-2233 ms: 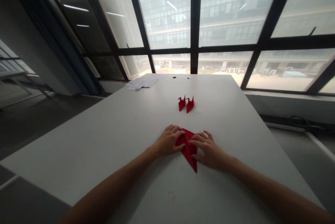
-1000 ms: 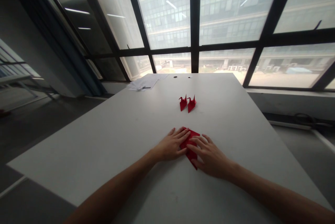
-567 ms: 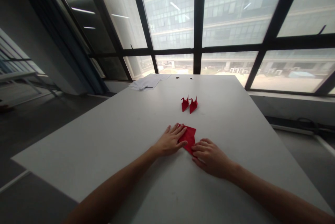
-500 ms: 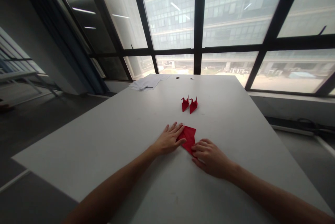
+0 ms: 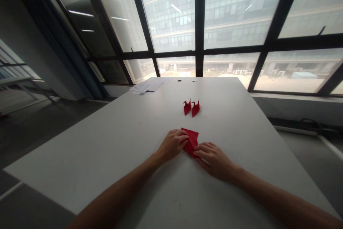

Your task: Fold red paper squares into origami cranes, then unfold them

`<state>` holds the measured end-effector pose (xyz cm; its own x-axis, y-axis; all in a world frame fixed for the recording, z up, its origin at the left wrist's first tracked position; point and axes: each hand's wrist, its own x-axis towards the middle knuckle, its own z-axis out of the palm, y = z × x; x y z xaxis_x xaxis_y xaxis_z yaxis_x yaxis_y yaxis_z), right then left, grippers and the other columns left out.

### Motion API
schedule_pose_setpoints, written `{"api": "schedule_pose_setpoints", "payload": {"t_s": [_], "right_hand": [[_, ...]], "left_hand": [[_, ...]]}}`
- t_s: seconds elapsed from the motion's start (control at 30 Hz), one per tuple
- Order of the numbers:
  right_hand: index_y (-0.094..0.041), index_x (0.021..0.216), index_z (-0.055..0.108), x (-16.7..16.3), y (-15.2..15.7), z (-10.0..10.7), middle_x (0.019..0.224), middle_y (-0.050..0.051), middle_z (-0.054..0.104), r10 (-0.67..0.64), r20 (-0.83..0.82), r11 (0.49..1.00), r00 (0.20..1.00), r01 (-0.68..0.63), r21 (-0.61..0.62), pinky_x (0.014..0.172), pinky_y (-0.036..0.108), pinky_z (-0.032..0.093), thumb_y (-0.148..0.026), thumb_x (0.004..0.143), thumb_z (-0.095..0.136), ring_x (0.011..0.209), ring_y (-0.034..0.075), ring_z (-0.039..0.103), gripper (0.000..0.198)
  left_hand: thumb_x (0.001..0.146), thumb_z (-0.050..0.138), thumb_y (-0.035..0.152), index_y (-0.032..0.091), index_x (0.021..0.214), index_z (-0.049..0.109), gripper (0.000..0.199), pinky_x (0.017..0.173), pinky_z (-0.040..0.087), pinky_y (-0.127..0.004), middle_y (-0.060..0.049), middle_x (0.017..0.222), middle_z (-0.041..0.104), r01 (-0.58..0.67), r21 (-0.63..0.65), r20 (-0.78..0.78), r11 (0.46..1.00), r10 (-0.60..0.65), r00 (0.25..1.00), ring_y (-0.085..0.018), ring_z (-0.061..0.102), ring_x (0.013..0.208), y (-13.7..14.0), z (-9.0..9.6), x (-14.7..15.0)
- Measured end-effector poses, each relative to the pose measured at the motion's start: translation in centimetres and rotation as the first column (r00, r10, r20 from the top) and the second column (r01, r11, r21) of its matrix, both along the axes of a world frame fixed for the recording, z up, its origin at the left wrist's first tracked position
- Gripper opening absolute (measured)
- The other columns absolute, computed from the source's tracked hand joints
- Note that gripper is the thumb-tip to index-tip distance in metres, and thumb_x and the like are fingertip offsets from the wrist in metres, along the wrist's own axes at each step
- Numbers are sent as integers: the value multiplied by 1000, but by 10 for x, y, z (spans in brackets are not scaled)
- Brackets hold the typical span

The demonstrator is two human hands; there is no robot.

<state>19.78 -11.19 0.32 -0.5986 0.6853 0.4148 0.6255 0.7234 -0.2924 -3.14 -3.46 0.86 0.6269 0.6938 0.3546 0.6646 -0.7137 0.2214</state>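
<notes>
Lying on the tabletop (image 5: 107,132), the red paper (image 5: 192,135) is grasped at its left edge by the left hand (image 5: 172,145) and at its near corner by the right hand (image 5: 215,159), each grip closed, apparently against slipping. Beyond, two paper birds (image 5: 195,109) are placed, presumably for clearance.

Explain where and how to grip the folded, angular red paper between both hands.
Probably pinch the paper by its far right corner, from the far side: that point juts uncovered, while the left hand overlaps its left edge, the right hand its near tip.
</notes>
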Motion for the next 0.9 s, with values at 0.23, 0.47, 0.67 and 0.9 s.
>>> {"api": "schedule_pose_setpoints", "payload": {"t_s": [0.23, 0.47, 0.67, 0.9], "right_hand": [[-21, 106, 67, 5, 8, -5, 102, 7, 67, -287, 0, 958, 958, 287, -17, 91, 36, 43, -15, 95, 50, 96, 22, 57, 21], [-26, 117, 64, 3, 4, -2, 120, 8, 63, -216, -26, 976, 976, 215, -17, 97, 42, 41, -31, 90, 63, 110, 27, 54, 27], [-25, 116, 64, 4, 8, -8, 119, 8, 63, -248, 36, 968, 968, 249, -34, 96, 41, 41, -24, 90, 63, 111, 26, 53, 27], [-23, 107, 67, 9, 13, -10, 111, 7, 66, -284, 19, 959, 959, 284, -20, 99, 41, 38, -22, 94, 57, 108, 24, 56, 16]], "left_hand": [[98, 51, 32, 27, 127, 63, 31, 103, 43, -39, -5, 124, 67, 55, -78, -25, 995, -57, 998, -22, 59, 115, 1, -2, -3], [90, 65, 43, 32, 124, 63, 37, 105, 37, -43, -3, 135, 61, 117, -104, -85, 988, -126, 988, -26, 51, 125, -2, 3, -5], [92, 63, 40, 37, 129, 61, 37, 105, 36, -41, -3, 129, 61, 150, -135, -92, 979, -163, 982, -24, 52, 118, -8, 10, -4], [90, 65, 43, 41, 132, 58, 43, 107, 33, -42, -3, 131, 58, 215, -129, -106, 968, -229, 968, -25, 48, 123, -12, 14, -2]]}}
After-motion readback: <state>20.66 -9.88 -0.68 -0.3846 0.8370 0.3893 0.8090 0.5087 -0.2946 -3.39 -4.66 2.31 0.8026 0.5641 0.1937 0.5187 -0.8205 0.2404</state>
